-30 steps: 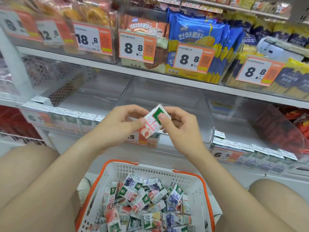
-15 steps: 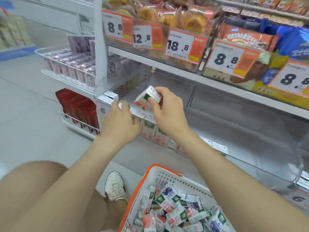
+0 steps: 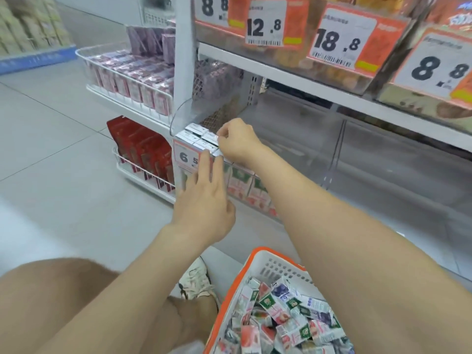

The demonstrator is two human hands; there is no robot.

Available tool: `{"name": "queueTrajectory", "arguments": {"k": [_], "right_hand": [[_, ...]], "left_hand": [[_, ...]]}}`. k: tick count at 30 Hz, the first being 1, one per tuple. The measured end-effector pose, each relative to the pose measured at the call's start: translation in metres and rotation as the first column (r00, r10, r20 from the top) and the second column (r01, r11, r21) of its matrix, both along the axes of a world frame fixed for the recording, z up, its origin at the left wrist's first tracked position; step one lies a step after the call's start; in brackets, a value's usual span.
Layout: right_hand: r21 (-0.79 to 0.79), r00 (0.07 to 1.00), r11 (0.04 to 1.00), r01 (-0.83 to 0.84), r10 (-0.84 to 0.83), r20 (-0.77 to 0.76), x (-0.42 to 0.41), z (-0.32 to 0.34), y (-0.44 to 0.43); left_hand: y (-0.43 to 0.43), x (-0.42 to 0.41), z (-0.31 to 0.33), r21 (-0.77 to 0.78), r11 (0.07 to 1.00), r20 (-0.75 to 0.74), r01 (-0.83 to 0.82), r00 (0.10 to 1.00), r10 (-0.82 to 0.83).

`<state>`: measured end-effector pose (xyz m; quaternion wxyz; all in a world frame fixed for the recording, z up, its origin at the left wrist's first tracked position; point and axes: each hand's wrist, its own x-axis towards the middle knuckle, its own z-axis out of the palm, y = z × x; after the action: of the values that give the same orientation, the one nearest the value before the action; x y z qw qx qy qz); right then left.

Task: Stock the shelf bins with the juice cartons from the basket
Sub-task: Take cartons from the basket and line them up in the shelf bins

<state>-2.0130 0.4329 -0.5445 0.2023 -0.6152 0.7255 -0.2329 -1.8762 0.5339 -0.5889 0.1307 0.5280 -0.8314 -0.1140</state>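
While the person is crouching before the shelving, the head view is showing the right hand (image 3: pixel 238 143) hovering over the front left corner of the clear shelf bin (image 3: pixel 182 114). Its fingers and thumb are curling narrowly around the white top of a juice carton (image 3: pixel 213 139), pinching it as it is standing upright among the packed cartons (image 3: pixel 194 131) filling that corner. The left hand (image 3: pixel 204 200) is holding nothing. Its fingers are lying straight and close together, pressing flat against the outside of the bin's front wall, with the fingertips overlapping the right edge of the orange price tag (image 3: pixel 185 155) reading 6.5. A row of red-and-green cartons (image 3: pixel 245 185) is standing behind that front wall, running rightward under the right forearm.

The basket (image 3: pixel 255 254), white with an orange rim, is sitting at the bottom edge of the view below the right forearm. Loose cartons (image 3: pixel 281 315) are lying jumbled inside it, tilting every way. A light shoe (image 3: pixel 196 279) is resting on the floor just beside the basket's left rim. Left of the bin, wire racks are carrying pink packs (image 3: pixel 132 83) above and red packs (image 3: pixel 143 152) below. On the shelf above, price cards (image 3: pixel 265 24) are hanging on the snack bins, reading 12.8, 18.8 and 8.8
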Motion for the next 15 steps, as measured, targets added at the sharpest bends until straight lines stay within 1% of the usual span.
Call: {"name": "queueTrajectory", "arguments": {"k": [3,5,7,8,9,10,12,14,15], "right_hand": [[0.031,0.997,0.998,-0.048,0.05,-0.057,-0.007,0.006,0.009],[-0.013,0.994,0.999,-0.045,0.044,-0.098,-0.009,0.012,0.028],[-0.176,0.993,0.983,-0.045,0.024,-0.116,-0.011,0.013,0.057],[-0.28,0.992,0.958,-0.053,0.019,-0.124,-0.013,0.012,0.077],[-0.37,0.992,0.926,-0.072,0.027,-0.127,-0.015,0.009,0.098],[-0.426,0.991,0.9,-0.089,0.038,-0.126,-0.018,0.006,0.123],[-0.458,0.991,0.883,-0.1,0.048,-0.124,-0.028,-0.01,0.174],[-0.423,0.989,0.901,-0.099,0.044,-0.138,-0.038,-0.031,0.228],[-0.383,0.988,0.918,-0.1,0.046,-0.149,-0.044,-0.045,0.252]], "left_hand": [[0.005,-0.001,0.0,-0.049,0.999,0.018,-0.013,1.0,0.014],[0.011,-0.005,0.0,-0.091,0.996,0.006,-0.024,1.0,0.025],[0.02,-0.01,0.001,-0.161,0.986,-0.026,-0.039,0.999,0.035],[0.025,-0.012,0.002,-0.18,0.982,-0.045,-0.048,0.998,0.041],[0.03,-0.015,0.001,-0.166,0.985,-0.057,-0.047,0.998,0.039],[0.033,-0.017,-0.001,-0.131,0.991,-0.063,-0.016,0.998,0.008],[0.039,-0.022,-0.011,-0.013,0.994,-0.049,0.11,0.993,-0.11],[0.048,-0.029,-0.025,0.138,0.958,0.018,0.252,0.966,-0.257],[0.054,-0.034,-0.033,0.207,0.923,0.068,0.324,0.937,-0.344]]}}
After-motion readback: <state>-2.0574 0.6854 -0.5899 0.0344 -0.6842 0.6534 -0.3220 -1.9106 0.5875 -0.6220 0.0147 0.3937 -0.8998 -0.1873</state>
